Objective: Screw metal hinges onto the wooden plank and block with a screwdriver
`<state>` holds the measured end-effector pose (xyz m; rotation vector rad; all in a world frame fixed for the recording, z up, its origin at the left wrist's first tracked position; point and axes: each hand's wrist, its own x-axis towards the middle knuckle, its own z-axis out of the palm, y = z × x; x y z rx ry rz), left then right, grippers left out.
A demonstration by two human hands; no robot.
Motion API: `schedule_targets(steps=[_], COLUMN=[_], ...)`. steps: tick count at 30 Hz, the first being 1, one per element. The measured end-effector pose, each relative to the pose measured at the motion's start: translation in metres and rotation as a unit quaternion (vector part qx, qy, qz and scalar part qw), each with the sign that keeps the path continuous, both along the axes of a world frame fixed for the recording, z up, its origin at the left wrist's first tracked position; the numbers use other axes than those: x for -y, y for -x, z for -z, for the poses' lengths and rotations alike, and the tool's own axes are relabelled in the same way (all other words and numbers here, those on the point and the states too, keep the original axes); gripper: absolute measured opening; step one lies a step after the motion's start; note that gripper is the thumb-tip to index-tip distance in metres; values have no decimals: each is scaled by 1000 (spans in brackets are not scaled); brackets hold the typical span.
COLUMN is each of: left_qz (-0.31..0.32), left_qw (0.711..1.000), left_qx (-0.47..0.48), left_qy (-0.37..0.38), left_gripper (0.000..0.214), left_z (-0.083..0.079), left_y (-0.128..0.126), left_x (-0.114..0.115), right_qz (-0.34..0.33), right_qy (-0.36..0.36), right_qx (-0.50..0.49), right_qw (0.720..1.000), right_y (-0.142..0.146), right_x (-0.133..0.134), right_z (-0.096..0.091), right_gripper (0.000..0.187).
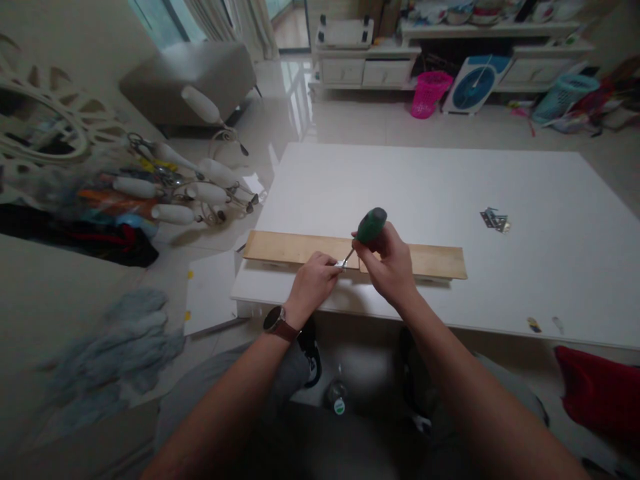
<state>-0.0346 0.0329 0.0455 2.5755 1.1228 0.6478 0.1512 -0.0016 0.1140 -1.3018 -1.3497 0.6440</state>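
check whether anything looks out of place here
Yes: what looks like a curled metal light fixture with long white shades seems to rest on the glossy pale floor at left, though such fixtures usually hang. Nothing looks clearly spilled or damaged.

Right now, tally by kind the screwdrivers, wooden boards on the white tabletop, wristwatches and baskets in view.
Screwdriver: 1
Wooden boards: 2
Wristwatch: 1
Baskets, pink and teal: 2
Total: 6
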Motion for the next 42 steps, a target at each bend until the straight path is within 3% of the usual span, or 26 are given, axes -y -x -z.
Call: schedule_targets(steps=[19,29,36,42], left_qz=[-1,-5,2,2], left_qw=[1000,1000,1000,1000], left_qx=[0,-11,1,4], left_qy=[-5,-2,-8,1], left_gripper=[18,16,15,20], left_z=[2,-1,1,2], left_y=[0,-2,-1,-1], left_x=[0,0,1,0], right_qz=[29,-1,26,24], right_qy=[-27,-30,-35,-15], right_qx=[33,22,55,51], right_qw=[999,999,998,998], right_y=[2,3,3,4], right_x=[-3,-2,-5,-2], right_z=[1,-3,-3,-7], right_gripper=[26,33,18,16])
